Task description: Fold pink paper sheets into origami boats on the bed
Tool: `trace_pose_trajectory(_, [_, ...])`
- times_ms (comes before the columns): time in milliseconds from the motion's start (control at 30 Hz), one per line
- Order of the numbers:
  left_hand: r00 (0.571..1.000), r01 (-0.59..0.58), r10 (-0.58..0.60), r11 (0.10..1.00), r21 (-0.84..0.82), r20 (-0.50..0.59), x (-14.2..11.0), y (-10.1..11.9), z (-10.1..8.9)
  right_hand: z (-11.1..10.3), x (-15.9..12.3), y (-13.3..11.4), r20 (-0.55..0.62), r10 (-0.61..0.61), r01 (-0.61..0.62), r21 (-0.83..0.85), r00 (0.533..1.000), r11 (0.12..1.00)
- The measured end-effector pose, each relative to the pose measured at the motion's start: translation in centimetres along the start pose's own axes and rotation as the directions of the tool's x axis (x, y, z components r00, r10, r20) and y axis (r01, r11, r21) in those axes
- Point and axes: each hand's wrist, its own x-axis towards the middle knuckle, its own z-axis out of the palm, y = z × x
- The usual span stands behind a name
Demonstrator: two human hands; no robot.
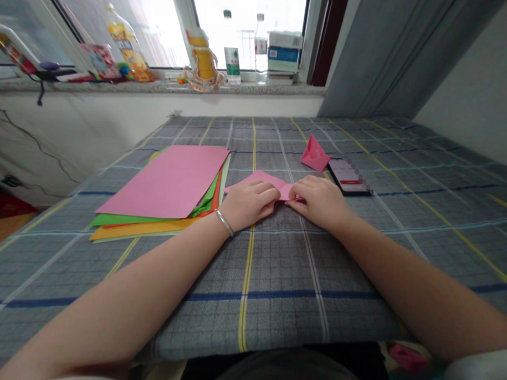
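A folded sheet of pink paper (pixel 260 177) lies flat on the plaid cloth in front of me, partly covered by both hands. My left hand (pixel 253 200), with a silver bangle at the wrist, has its fingers curled over the near left part of the paper. Close beside it, my right hand (pixel 317 199) pinches the paper's near right edge between thumb and fingers. Beyond the right hand stands a pink folded-paper shape (pixel 315 154) with a pointed top, next to a phone (pixel 349 177) with its screen lit. My fingers hide the paper's near corners.
Left of my hands lies a stack of coloured paper (pixel 166 181), pink on top. The plaid cloth (pixel 284 268) covers the surface. Bottles, a yellow cup (pixel 204 58) and boxes (pixel 283 55) line the windowsill at the back. A grey curtain (pixel 391 56) hangs at right.
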Motion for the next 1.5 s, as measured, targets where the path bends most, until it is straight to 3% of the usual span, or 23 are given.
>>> trace_pose_trajectory(167, [0.999,-0.026,0.025,0.997,0.067,0.026,0.4,0.7,0.3,0.3,0.4,-1.0,0.046,-0.037,0.039,-0.039,0.998,0.998])
trace_pose_trajectory(333, [0.998,-0.029,0.028,0.999,0.019,0.053,0.5,0.8,0.5,0.4,0.5,-1.1,0.053,-0.046,0.047,-0.02,0.998,0.999])
trace_pose_trajectory(500, [1.0,-0.025,0.025,0.999,0.02,-0.005,0.6,0.6,0.4,0.3,0.3,-0.9,0.029,-0.034,0.034,0.007,0.999,0.999])
trace_pose_trajectory(967, [0.997,0.058,-0.059,0.998,-0.029,-0.041,0.3,-0.3,0.0,-0.1,-0.5,1.4,0.013,0.059,-0.06,0.119,0.998,0.991])
trace_pose_trajectory(1267, [1.0,0.009,-0.009,1.0,-0.008,0.012,0.2,-1.0,-0.8,-0.3,-0.7,2.7,0.05,0.056,-0.064,0.179,0.997,0.982])
trace_pose_trajectory(1500, [0.988,0.013,0.016,0.983,-0.184,0.155,0.2,-1.4,-1.5,-0.2,-0.7,2.4,0.07,0.016,-0.027,0.163,0.997,0.986])
